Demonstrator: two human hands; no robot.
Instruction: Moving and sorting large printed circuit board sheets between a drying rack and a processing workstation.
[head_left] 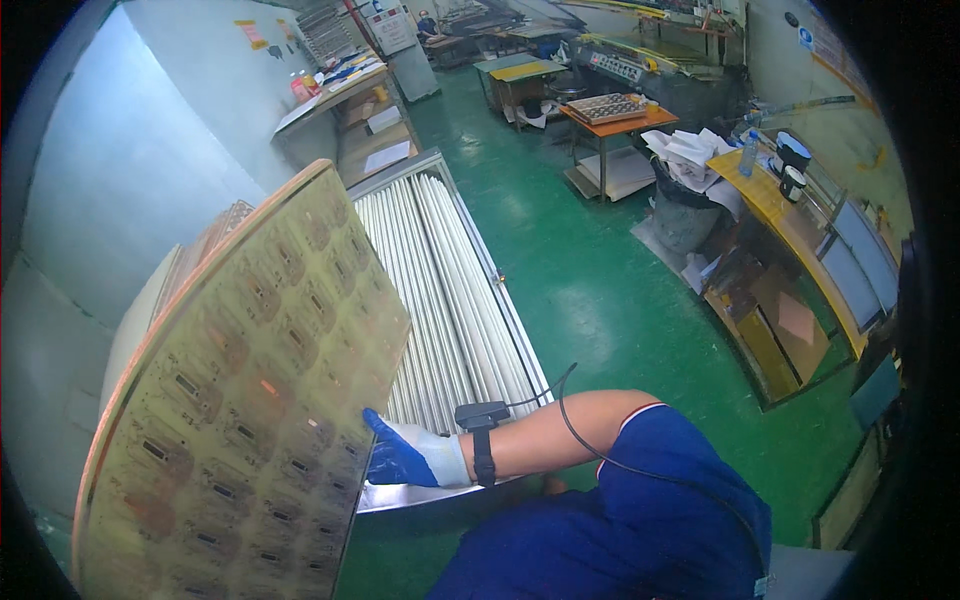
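A large yellow-green panel (270,350) with rows of printed outlines and a pale orange edge stands tilted at the left. My right hand (415,455), in a blue and white glove, is at the panel's lower right edge and grips it there. Some of its fingers are hidden by the panel. A black device (483,418) with a cable is strapped round my right wrist. Beneath the hand lies a long metal-framed bed (520,350) filled with white rods (430,290) side by side. My left hand is out of view.
More boards (165,290) lean behind the panel against the wall. A shelf bench (360,100) stands beyond the rod bed. On the right are a stuffed waste bin (685,215) and a yellow-edged bench (790,235). An orange table (620,120) stands farther back on the green floor (590,300).
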